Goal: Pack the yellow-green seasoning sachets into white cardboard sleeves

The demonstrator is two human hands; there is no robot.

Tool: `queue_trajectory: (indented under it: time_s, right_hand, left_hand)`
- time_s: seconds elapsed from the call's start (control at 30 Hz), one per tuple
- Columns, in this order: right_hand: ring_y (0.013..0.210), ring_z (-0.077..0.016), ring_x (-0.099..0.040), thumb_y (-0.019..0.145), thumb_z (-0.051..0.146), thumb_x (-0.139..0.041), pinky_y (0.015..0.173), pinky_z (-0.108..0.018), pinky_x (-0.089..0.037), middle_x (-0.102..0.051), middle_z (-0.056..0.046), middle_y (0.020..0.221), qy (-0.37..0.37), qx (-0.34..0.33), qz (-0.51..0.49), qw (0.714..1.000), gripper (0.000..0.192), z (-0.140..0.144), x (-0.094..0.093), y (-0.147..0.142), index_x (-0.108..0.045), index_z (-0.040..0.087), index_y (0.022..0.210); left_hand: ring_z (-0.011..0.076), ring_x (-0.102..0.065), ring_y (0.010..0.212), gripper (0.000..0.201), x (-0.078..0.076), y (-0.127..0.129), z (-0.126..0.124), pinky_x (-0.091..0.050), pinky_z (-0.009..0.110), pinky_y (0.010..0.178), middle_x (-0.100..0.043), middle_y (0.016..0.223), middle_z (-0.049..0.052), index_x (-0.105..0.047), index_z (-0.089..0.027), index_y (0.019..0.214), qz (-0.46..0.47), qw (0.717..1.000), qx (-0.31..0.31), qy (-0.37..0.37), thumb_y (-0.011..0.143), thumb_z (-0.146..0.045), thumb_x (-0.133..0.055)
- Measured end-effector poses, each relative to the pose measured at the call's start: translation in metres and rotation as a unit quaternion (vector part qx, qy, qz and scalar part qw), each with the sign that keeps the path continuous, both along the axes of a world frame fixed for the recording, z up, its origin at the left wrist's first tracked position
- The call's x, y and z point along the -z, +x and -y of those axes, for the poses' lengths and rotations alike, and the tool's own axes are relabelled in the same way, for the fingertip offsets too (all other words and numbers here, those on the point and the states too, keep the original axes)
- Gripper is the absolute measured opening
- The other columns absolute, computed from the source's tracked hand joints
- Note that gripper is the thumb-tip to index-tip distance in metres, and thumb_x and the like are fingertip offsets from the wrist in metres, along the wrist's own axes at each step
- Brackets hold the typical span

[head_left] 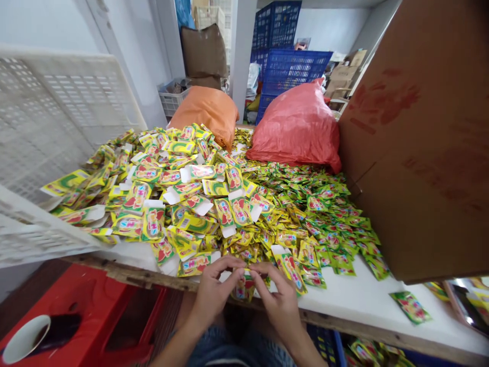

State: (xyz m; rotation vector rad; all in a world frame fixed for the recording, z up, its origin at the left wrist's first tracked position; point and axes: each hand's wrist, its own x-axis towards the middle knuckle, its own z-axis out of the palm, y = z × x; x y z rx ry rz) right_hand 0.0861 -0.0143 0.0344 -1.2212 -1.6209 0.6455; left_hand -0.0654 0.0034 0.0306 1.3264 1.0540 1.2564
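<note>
Yellow-green packet (244, 288), both hands pinching it

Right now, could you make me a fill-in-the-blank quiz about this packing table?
1. Both hands, left hand and right hand, pinch one small ____ at the table's front edge.
2. Behind the sachet pile lie an orange sack and a ____ one.
3. The cup stands on a ____ stool.

Missing: sachet; red; red

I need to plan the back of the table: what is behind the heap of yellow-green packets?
Behind the packet heap sit an orange sack and a red sack, with blue crates further back. The sacks hide the table's rear edge and whatever is inside them.
</note>
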Motion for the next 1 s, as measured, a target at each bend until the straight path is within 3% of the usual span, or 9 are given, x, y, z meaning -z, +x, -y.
queue_trajectory:
  time_s: [0.27, 0.43, 0.57, 0.73, 0.83, 1.0]
  right_hand:
    - [0.085, -0.0175, -0.063, 0.083, 0.017, -0.054, 0.075, -0.029, -0.052, -0.068, -0.004, 0.087, 0.041, -0.001, -0.01, 0.999, 0.015, 0.01, 0.002, 0.003, -0.065, 0.022, 0.092]
    - [0.087, -0.0181, -0.063, 0.081, 0.012, -0.056, 0.074, -0.03, -0.052, -0.067, -0.005, 0.092, 0.061, -0.026, -0.013, 0.998, 0.02, 0.018, 0.009, 0.001, -0.066, 0.024, 0.093]
    - [0.088, -0.0181, -0.062, 0.08, 0.012, -0.057, 0.076, -0.031, -0.051, -0.066, -0.004, 0.092, 0.034, -0.008, -0.057, 0.998, 0.018, 0.021, 0.016, -0.004, -0.065, 0.024, 0.091]
    - [0.089, -0.0186, -0.061, 0.081, 0.013, -0.057, 0.077, -0.032, -0.05, -0.066, -0.004, 0.091, 0.012, 0.023, -0.101, 0.995, 0.014, 0.02, 0.02, -0.01, -0.065, 0.023, 0.087]
    - [0.087, -0.0185, -0.061, 0.08, 0.013, -0.057, 0.075, -0.032, -0.051, -0.065, -0.004, 0.09, 0.029, 0.024, -0.096, 0.995, 0.013, 0.021, 0.021, -0.01, -0.064, 0.022, 0.086]
    - [0.085, -0.018, -0.062, 0.079, 0.011, -0.059, 0.074, -0.031, -0.052, -0.065, -0.004, 0.09, 0.055, 0.022, -0.092, 0.994, 0.015, 0.026, 0.024, -0.011, -0.064, 0.023, 0.086]
  left_hand:
    - [0.0172, -0.062, 0.08, 0.009, -0.016, -0.009, -0.002, -0.048, 0.029, 0.077, -0.069, 0.082, 0.006, -0.069, -0.018, 0.08, -0.069, 0.994, 0.077, 0.032, 0.078, -0.02, -0.061]
    - [0.0203, -0.062, 0.09, 0.014, -0.002, -0.025, 0.003, -0.048, 0.034, 0.081, -0.067, 0.095, 0.007, -0.071, -0.023, 0.087, -0.032, 0.987, 0.148, 0.061, 0.075, -0.021, -0.064]
    - [0.0206, -0.063, 0.089, 0.012, 0.008, -0.015, 0.011, -0.048, 0.035, 0.081, -0.068, 0.093, 0.007, -0.071, -0.021, 0.084, 0.035, 0.995, 0.09, 0.031, 0.075, -0.017, -0.064]
    - [0.0189, -0.062, 0.09, 0.005, 0.006, 0.003, 0.019, -0.048, 0.033, 0.084, -0.068, 0.089, 0.005, -0.066, -0.018, 0.076, 0.126, 0.992, -0.008, -0.02, 0.075, -0.014, -0.064]
    - [0.0184, -0.061, 0.093, 0.005, 0.004, 0.003, 0.023, -0.047, 0.03, 0.084, -0.067, 0.093, 0.006, -0.065, -0.017, 0.079, 0.109, 0.994, -0.01, -0.027, 0.076, -0.014, -0.062]
    - [0.0162, -0.064, 0.08, 0.007, 0.007, 0.0, 0.027, -0.051, 0.027, 0.075, -0.069, 0.08, 0.002, -0.065, -0.019, 0.076, 0.103, 0.994, -0.03, -0.008, 0.073, -0.013, -0.065]
